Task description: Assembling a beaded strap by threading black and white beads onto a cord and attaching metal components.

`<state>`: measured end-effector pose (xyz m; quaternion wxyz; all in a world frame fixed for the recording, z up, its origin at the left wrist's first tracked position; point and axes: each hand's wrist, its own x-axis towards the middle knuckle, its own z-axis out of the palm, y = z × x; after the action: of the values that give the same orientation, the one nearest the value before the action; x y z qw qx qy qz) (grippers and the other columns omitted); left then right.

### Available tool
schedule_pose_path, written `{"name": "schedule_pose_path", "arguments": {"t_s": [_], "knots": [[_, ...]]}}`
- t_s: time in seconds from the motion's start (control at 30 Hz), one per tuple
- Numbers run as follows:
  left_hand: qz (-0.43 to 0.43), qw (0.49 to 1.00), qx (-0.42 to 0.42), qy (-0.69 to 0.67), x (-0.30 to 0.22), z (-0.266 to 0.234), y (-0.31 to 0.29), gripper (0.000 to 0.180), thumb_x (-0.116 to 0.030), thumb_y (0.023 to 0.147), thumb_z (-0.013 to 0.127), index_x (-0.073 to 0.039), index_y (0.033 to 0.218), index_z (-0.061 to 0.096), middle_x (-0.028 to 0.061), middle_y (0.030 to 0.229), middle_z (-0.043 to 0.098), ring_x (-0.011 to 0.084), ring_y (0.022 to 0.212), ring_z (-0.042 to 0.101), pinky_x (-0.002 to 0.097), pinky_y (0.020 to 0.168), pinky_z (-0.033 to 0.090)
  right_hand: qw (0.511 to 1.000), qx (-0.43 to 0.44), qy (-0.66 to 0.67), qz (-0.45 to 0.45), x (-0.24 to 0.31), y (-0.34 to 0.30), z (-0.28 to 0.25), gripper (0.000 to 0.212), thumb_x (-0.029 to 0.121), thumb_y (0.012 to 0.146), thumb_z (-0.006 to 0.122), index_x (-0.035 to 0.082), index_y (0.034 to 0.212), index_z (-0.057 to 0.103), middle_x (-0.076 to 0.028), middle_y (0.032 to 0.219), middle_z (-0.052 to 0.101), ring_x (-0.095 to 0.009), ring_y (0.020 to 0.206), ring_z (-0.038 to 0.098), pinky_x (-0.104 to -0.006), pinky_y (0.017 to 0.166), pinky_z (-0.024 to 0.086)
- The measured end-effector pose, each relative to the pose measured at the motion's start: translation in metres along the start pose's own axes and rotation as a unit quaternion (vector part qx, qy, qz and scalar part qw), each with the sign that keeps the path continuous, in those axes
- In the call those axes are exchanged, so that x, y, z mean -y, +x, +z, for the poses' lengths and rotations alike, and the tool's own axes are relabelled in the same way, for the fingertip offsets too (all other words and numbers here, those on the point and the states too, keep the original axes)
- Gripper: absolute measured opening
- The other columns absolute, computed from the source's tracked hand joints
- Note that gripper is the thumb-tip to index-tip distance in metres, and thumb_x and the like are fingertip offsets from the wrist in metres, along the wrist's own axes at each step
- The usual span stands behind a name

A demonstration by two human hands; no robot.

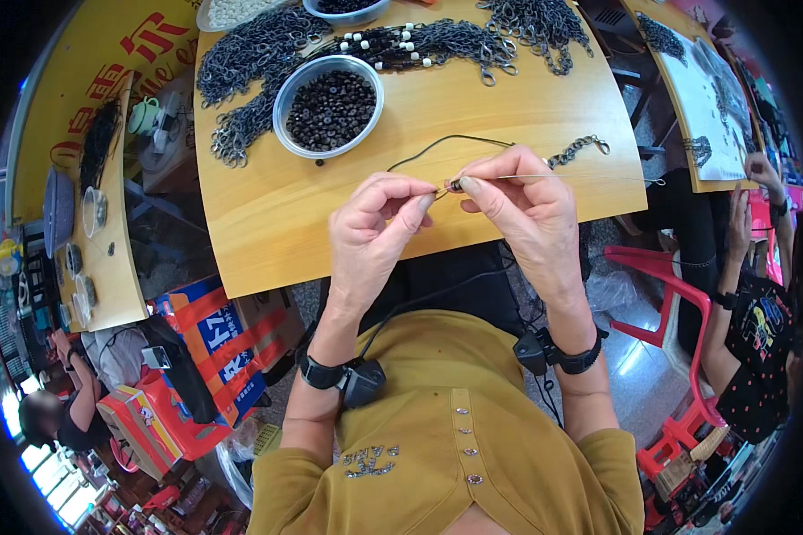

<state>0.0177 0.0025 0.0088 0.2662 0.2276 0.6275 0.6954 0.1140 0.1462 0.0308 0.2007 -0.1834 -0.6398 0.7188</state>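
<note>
Over the near part of the table, my left hand (375,234) pinches a thin cord (439,192) between thumb and index finger. My right hand (528,203) faces it, its thumb and index finger closed on small dark beads (455,185). A thin wire needle (611,177) sticks out to the right from the right fingers and ends in a small loop. Behind the hands arcs a dark cord (437,144), near a short metal chain (573,153) with a clasp. How cord, beads and wire join is hidden by the fingertips.
Left of centre, a clear plastic bowl (280,114) holds many dark beads (332,105), with one loose bead (319,162) beside it. Bundles of dark chains (250,58) and cords with white beads (379,40) lie behind. A red chair (665,285) and another person (754,348) are at right.
</note>
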Motion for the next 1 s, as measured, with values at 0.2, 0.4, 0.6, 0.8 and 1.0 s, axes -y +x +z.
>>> {"name": "schedule_pose_path", "arguments": {"t_s": [0.2,0.4,0.6,0.8,1.0], "knots": [[0.024,0.999,0.038,0.016,0.005,-0.005,0.001,0.013,0.000,0.089,0.061,0.002,0.102,0.062,0.0051,0.094,0.062,0.0113,0.078,0.062,0.0226,0.069,0.050,0.999,0.015,-0.033,-0.021,0.003,0.000,-0.003,0.007,0.003,0.090,0.062,-0.003,0.093,0.063,-0.004,0.091,0.064,-0.007,0.086,0.060,-0.0206,0.074,0.050],[0.089,0.992,0.030,0.081,0.007,-0.002,0.004,0.022,0.005,0.084,0.066,0.001,0.106,0.063,0.0045,0.092,0.062,0.0099,0.077,0.061,0.0214,0.071,0.048,0.997,0.012,-0.076,-0.026,0.003,0.000,-0.005,0.007,0.005,0.090,0.062,-0.002,0.092,0.064,-0.003,0.089,0.064,-0.004,0.081,0.058,-0.0185,0.067,0.048],[0.118,0.983,0.030,0.135,0.007,-0.004,0.005,0.018,0.007,0.082,0.067,0.002,0.100,0.066,0.0064,0.090,0.062,0.0095,0.076,0.060,0.0207,0.067,0.047,0.996,0.001,-0.088,-0.012,0.004,-0.001,-0.005,0.010,0.007,0.089,0.064,-0.002,0.091,0.064,-0.001,0.082,0.063,-0.001,0.072,0.054,-0.0168,0.060,0.044],[0.114,0.983,0.016,0.140,0.007,-0.002,0.004,0.015,0.007,0.082,0.065,0.003,0.097,0.065,0.0065,0.089,0.061,0.0099,0.076,0.060,0.0208,0.068,0.047,0.996,-0.002,-0.087,-0.027,0.001,-0.002,-0.003,0.010,0.008,0.089,0.065,-0.002,0.090,0.064,0.000,0.081,0.062,-0.001,0.071,0.053,-0.0164,0.058,0.043],[0.088,0.990,0.015,0.110,0.011,-0.003,0.003,0.016,0.007,0.083,0.062,0.005,0.099,0.062,0.0060,0.091,0.060,0.0104,0.080,0.060,0.0221,0.071,0.048,0.996,0.003,-0.079,-0.034,-0.002,-0.003,0.000,0.010,0.007,0.088,0.065,-0.003,0.090,0.063,0.000,0.081,0.063,0.000,0.072,0.053,-0.0164,0.058,0.044]]}}
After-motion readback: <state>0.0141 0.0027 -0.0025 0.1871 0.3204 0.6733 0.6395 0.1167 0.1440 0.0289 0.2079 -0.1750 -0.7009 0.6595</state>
